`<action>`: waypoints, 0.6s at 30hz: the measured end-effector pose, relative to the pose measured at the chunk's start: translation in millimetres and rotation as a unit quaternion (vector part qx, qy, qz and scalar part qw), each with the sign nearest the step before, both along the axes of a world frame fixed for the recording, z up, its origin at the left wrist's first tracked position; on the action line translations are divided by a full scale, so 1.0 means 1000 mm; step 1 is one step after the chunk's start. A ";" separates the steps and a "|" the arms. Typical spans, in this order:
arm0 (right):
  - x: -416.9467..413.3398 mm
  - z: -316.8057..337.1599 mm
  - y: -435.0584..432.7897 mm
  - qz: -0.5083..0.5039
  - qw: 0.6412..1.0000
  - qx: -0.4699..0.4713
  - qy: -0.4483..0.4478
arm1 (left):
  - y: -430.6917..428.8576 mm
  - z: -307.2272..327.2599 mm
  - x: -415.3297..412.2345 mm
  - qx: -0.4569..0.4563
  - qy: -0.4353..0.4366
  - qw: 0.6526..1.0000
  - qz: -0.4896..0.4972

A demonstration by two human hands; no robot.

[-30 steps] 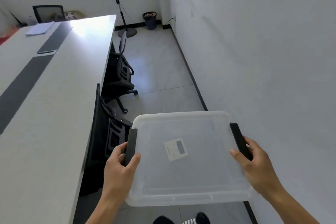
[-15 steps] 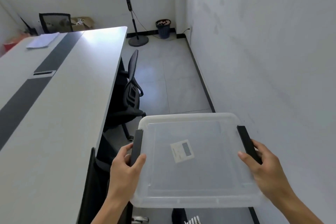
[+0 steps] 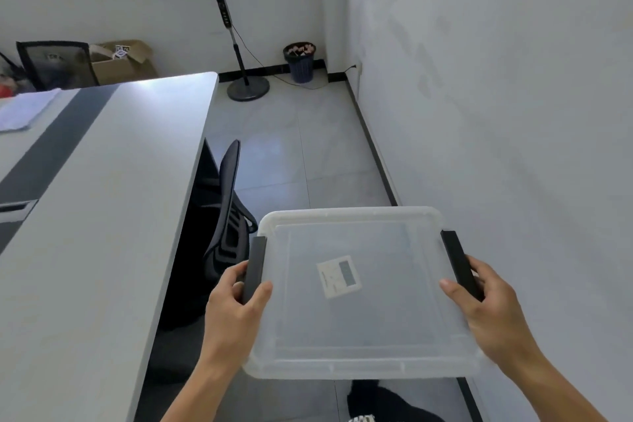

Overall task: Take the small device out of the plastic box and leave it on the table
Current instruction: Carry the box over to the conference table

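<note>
Head view looks down on a translucent plastic box [image 3: 359, 291] carried level in mid-air over the tiled floor [image 3: 329, 147], just right of the long grey desk [image 3: 102, 216]. The left hand [image 3: 236, 305] is clamped on the black latch [image 3: 255, 267] at the box's left edge, thumb on top of the lid; the right hand [image 3: 489, 312] grips the matching black latch [image 3: 460, 264] on the far side. Holding both ends this way keeps the box flat — likely so its contents do not slide about. The lid is on, and through it a small device [image 3: 339, 277], pale with a dark screen patch, lies flat near the middle of the box floor. My judgement: the task is barely begun — the box needs setting on the desk, then both latches released and the lid lifted, before the device can be reached. An office chair [image 3: 229, 216] tucked under the desk edge sits close to the box's left corner.
</note>
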State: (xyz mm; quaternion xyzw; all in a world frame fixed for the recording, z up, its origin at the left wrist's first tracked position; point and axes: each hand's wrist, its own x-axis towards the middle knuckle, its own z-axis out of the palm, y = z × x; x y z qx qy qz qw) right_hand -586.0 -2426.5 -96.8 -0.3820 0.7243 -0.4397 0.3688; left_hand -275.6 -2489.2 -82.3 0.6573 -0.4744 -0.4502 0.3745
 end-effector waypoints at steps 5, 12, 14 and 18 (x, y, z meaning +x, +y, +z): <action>-0.018 0.011 -0.142 0.033 0.999 0.006 0.005 | -0.119 0.009 -0.014 -0.003 -0.012 0.999 0.037; -0.021 0.013 -0.326 0.079 0.997 0.010 0.005 | -0.279 0.002 -0.017 -0.002 -0.002 0.997 0.073; -0.021 0.007 -0.377 0.074 0.997 0.013 0.011 | -0.331 -0.007 -0.018 0.004 0.003 0.997 0.072; -0.020 0.002 -0.477 0.057 0.998 0.015 0.015 | -0.440 -0.012 -0.016 0.011 0.007 0.998 0.057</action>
